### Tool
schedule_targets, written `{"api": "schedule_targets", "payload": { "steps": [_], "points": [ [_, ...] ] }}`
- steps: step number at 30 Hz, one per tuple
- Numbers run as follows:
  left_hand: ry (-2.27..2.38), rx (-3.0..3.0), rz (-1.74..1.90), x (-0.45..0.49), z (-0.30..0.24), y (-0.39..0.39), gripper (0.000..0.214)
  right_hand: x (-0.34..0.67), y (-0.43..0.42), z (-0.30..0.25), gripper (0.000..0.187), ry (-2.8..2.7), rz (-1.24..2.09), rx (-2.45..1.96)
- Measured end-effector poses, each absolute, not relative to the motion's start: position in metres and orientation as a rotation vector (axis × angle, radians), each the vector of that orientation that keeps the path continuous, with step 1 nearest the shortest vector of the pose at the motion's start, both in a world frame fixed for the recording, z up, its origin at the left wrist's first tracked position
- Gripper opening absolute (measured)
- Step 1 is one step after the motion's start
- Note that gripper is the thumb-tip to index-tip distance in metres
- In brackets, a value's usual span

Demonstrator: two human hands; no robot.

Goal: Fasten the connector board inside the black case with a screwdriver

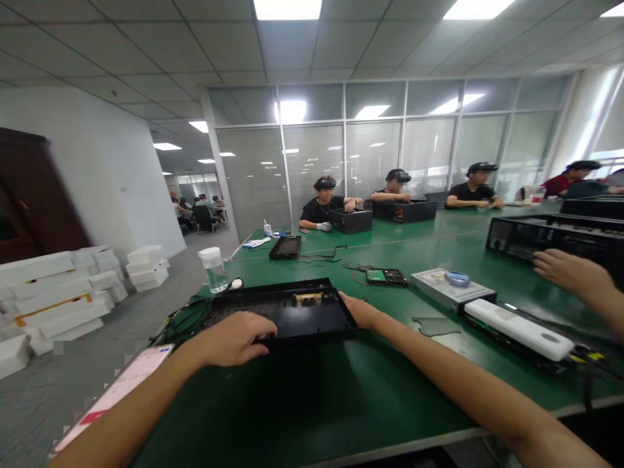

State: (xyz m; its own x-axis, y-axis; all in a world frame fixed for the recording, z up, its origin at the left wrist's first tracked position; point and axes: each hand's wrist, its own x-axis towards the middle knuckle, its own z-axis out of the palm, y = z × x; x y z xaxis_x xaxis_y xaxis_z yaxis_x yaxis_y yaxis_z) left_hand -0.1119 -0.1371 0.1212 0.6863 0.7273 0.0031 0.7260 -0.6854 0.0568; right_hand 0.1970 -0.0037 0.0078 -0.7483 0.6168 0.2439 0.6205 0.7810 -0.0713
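Observation:
A shallow black metal case (292, 318) with low walls lies on the green table in front of me. A small tan part (308, 298) sits inside it near the back right. My left hand (238, 338) is at the case's front edge, fingers curled over the rim and thumb in front of it. At the right side wall, my right hand (358, 311) holds the case; its fingertips are partly hidden behind that wall. Black cables (188, 318) lie by the case's left end.
A clear bottle (214, 270) and a phone (117, 393) are on the left. Right stand a hard drive (385, 276), a metal drive box (453, 289) and a long white unit (519, 328). A co-worker's hand (575, 273) reaches in beside a large black case (560, 237).

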Motion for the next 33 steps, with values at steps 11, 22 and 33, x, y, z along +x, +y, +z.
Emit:
{"api": "schedule_targets", "payload": {
  "steps": [11,22,33],
  "points": [
    [1.241,2.689,-0.084,-0.112,0.064,-0.171,0.021,0.278,0.017,0.01,0.027,-2.547,-0.289,-1.136],
    [1.478,2.821,0.19,-0.1,0.041,-0.036,0.045,0.215,-0.015,0.001,0.048,-2.559,0.374,-1.231],
    [1.721,2.822,-0.343,-0.079,0.044,-0.047,0.025,0.206,-0.03,0.003,0.048,-2.671,0.46,-1.018]
  ]
}}
